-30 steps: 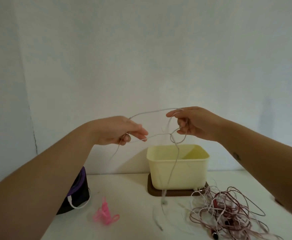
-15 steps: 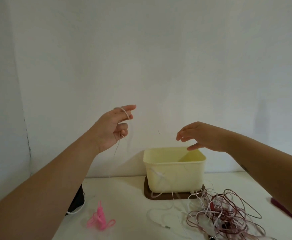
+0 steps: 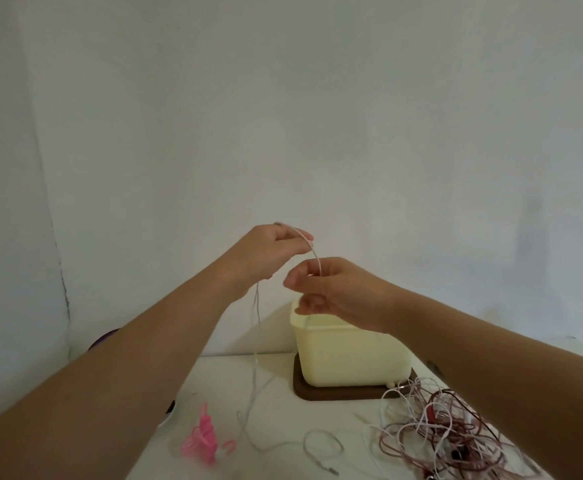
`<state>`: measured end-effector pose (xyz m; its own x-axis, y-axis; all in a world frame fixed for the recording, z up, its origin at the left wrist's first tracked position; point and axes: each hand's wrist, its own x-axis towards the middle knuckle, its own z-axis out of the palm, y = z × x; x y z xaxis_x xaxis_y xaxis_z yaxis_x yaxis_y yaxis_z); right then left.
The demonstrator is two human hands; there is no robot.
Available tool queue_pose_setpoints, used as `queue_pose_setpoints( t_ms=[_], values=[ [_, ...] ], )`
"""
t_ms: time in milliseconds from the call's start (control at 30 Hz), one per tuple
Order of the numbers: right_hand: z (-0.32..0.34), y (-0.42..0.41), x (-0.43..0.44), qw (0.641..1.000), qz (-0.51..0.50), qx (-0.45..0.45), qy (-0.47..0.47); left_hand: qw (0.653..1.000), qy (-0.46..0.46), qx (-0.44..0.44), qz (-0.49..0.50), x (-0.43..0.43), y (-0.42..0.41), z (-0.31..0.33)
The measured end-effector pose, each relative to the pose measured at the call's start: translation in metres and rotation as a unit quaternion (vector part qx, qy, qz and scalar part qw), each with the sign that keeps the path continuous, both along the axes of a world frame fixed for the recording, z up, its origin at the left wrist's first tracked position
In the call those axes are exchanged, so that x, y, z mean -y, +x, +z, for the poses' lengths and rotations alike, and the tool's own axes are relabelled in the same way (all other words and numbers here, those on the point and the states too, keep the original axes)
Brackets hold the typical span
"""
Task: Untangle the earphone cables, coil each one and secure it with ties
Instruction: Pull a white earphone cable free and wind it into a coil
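A thin white earphone cable (image 3: 256,358) hangs from my raised hands down to the white table (image 3: 276,393), where its end curls near the front. My left hand (image 3: 269,252) pinches the cable at the top, above the table. My right hand (image 3: 331,289) sits just right of and below it and pinches the same cable between thumb and fingers. A tangle of red, pink and white earphone cables (image 3: 449,434) lies at the right front. A bunch of pink ties (image 3: 201,439) lies at the left front.
A cream plastic tub (image 3: 345,355) stands on a brown mat (image 3: 317,393) at the back of the table, just under my right hand. A dark purple-rimmed object (image 3: 104,337) shows behind my left forearm. A white wall closes the back.
My right hand, open and apart half a second ago, has come left and up and taken hold of the white cable beside my left hand. The left hand has shifted right.
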<state>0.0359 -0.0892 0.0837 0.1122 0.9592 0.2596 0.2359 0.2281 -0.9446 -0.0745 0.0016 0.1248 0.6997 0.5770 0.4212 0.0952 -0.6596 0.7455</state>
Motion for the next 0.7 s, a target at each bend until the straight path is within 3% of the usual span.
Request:
queue_pose_setpoints(
  t_ms=[167,267,333,400,467,567,633,700],
  values=[
    [-0.014,0.044,0.003,0.98,-0.193,0.037,-0.026,0.986,0.055,0.125,0.095,-0.023,-0.014,0.007],
    [-0.033,0.08,0.009,0.947,-0.318,-0.036,-0.034,0.973,0.078,0.147,0.157,-0.04,-0.026,0.004],
    [-0.044,0.098,0.014,0.932,-0.336,-0.115,-0.066,0.976,0.019,0.149,0.16,-0.049,-0.028,0.0],
    [-0.051,0.104,0.016,0.926,-0.285,-0.231,-0.089,0.973,-0.098,0.152,0.144,-0.052,-0.028,-0.003],
    [-0.051,0.102,0.015,0.911,-0.235,-0.334,-0.068,0.96,-0.201,0.157,0.113,-0.052,-0.03,-0.004],
    [-0.048,0.099,0.009,0.886,-0.226,-0.405,0.009,0.953,-0.256,0.141,0.082,-0.057,-0.034,-0.008],
    [-0.048,0.1,0.005,0.898,-0.27,-0.347,0.015,0.95,-0.276,0.13,0.06,-0.059,-0.036,-0.011],
    [-0.05,0.101,0.003,0.924,-0.327,-0.197,-0.01,0.941,-0.304,0.145,0.022,-0.059,-0.036,-0.011]
  ],
)
